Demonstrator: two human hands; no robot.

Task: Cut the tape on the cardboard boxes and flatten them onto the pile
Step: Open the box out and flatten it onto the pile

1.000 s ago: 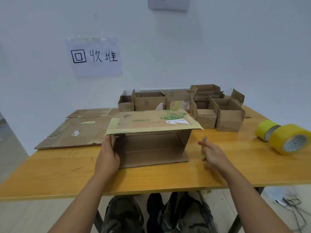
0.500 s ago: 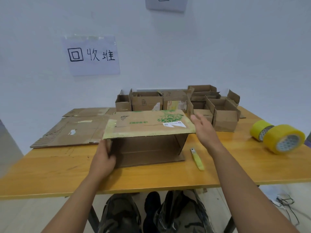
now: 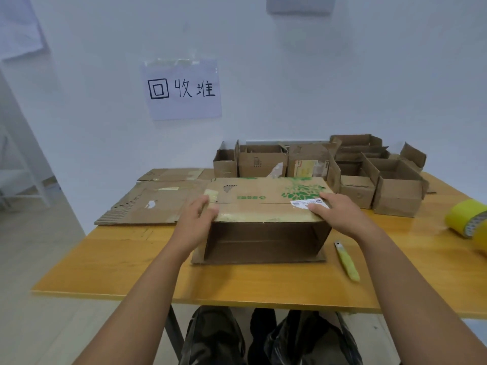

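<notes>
A cardboard box with green leaf print [image 3: 266, 204] lies on its side in the middle of the wooden table [image 3: 131, 264], its open end facing me. My left hand [image 3: 196, 219] rests on the box's top left corner, fingers laid over the edge. My right hand [image 3: 336, 210] presses flat on the top right corner near a white label. A yellow-green utility knife [image 3: 347, 262] lies on the table to the right of the box, apart from both hands. The pile of flattened cardboard [image 3: 155, 201] lies at the back left.
Several open small cardboard boxes [image 3: 353, 169] stand along the back of the table by the wall. Two yellow tape rolls [image 3: 467, 219] sit at the right edge. A paper sign [image 3: 183, 89] hangs on the wall. Dark bags [image 3: 263, 338] sit under the table.
My right hand put the knife down on the table and moved onto the box's top right corner. My left hand shifted from the box's left side up onto its top left corner.
</notes>
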